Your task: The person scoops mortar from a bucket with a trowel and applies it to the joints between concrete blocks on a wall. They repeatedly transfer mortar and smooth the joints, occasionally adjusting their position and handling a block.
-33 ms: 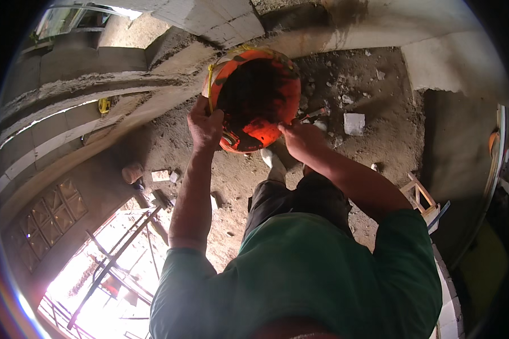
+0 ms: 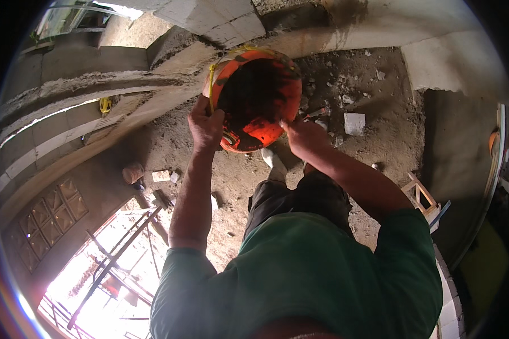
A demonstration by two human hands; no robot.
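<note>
An orange bucket [image 2: 293,101] is tipped toward me, its dark mouth facing up at me, with dark smears on the inner wall. A yellow cord [image 2: 211,85] is tied at its left rim and runs over the far side. My left hand [image 2: 206,125] is closed around the left rim, thumb on the inside edge. My right hand [image 2: 307,138] is closed at the near right rim, one fingertip reaching over to the inner wall; its other fingers are largely hidden. Just beyond that hand is a small reddish stick-like piece [image 2: 316,113], whose kind I cannot make out.
Rubble and a pale block [image 2: 354,124] lie on the dirt floor [image 2: 390,152] to the right. At left are a small tub [image 2: 133,173] and a pale brick [image 2: 160,175]. Block walls [image 2: 345,42] stand ahead. A wooden frame [image 2: 419,192] is at right, metal bars [image 2: 116,257] lower left.
My right hand has shifted slightly right and down, and its fingertip now shows inside the rim. The bucket and my left hand have hardly moved.
</note>
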